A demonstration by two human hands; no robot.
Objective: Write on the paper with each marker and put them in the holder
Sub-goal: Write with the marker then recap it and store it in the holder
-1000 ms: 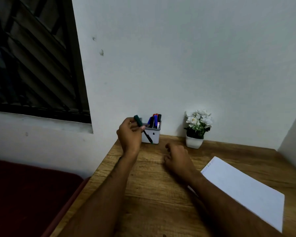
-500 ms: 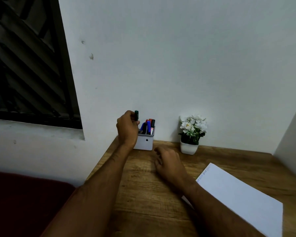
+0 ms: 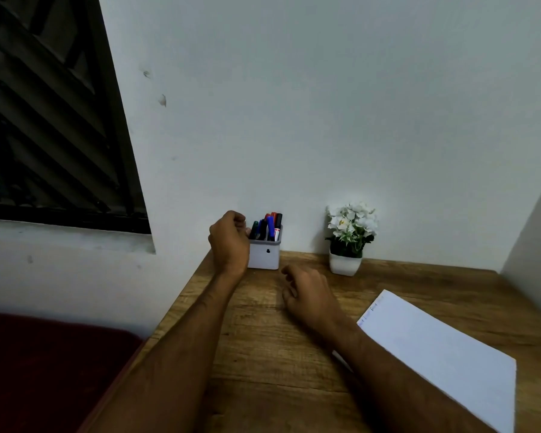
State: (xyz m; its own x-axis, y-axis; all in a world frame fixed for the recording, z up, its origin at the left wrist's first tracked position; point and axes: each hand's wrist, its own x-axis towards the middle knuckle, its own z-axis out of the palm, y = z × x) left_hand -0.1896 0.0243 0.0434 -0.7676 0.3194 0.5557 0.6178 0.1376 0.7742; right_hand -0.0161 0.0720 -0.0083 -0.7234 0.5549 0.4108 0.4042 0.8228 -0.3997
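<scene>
The left hand (image 3: 228,242) is hovering at the nine o'clock side of the white holder (image 3: 264,255), its fingers curled in toward the palm and its knuckles lying just beside the holder's rim; whether the fingertips are pinching the green marker (image 3: 254,229) cannot be told, since the back of the hand is hiding them. The green marker is standing in the holder at its nine o'clock edge, leaning a little, next to a blue marker (image 3: 270,227), a red marker (image 3: 273,216) and a black marker (image 3: 278,220) that are all poking up out of the same holder. The holder is sitting at the twelve o'clock edge of the wooden worktop (image 3: 263,354), close against the white wall (image 3: 325,104). The right hand (image 3: 310,295) is resting on the worktop at the five o'clock side of the holder, fingers loosely curled and gripping nothing, apart from the holder. The sheet of white paper (image 3: 444,351) is lying flat at the four o'clock side of the right hand, partly under the right forearm, with a few faint marks near its twelve o'clock corner. A small white pot of white flowers (image 3: 349,239) is standing at the three o'clock side of the holder, well apart from it. A dark louvred window (image 3: 44,120) is filling the ten o'clock part of the view, and a dark red surface (image 3: 44,370) is lying at eight o'clock beside the worktop.
</scene>
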